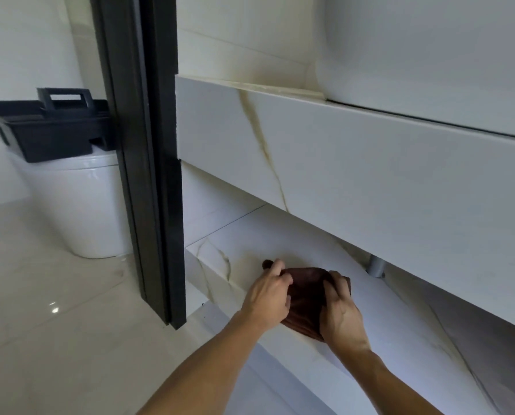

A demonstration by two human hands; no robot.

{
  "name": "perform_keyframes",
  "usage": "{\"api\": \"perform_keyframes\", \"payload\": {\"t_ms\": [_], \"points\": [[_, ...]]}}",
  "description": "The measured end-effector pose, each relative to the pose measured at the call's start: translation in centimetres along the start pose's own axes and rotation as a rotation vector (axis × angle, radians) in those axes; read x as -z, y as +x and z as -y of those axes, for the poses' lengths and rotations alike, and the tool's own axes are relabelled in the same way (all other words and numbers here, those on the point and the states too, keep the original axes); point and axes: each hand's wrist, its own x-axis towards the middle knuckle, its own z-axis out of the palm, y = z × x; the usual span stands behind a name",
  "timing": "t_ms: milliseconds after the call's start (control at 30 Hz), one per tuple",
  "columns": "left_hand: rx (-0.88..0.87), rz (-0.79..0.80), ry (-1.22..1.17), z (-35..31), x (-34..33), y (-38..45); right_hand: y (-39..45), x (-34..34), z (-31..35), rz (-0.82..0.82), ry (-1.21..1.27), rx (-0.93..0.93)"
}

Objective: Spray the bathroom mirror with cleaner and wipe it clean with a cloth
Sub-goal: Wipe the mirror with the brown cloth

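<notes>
A dark brown folded cloth (307,298) lies on the low marble shelf (379,319) under the vanity counter. My left hand (268,295) rests on the cloth's left side, fingers curled over its far edge. My right hand (340,310) presses on its right side, fingers gripping the top. Both hands hold the cloth against the shelf. No mirror and no spray bottle are in view.
The marble vanity front (355,175) overhangs the shelf, with a white basin (430,46) above it. A black door frame (142,145) stands at the left. Beyond it a black caddy (55,127) sits on a white toilet (79,205). A grey pipe (377,266) drops behind the shelf.
</notes>
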Motion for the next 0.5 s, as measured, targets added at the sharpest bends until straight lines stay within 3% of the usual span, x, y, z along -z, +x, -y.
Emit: {"api": "perform_keyframes", "payload": {"t_ms": [300, 500], "points": [[0.284, -0.463, 0.063, 8.5, 7.1, -6.9, 2.8, -1.3, 13.2, 0.006, 0.101, 0.386], [0.436, -0.619, 0.255, 13.3, 19.1, -10.7, 3.7, -0.8, 26.0, 0.023, 0.362, 0.504]]}}
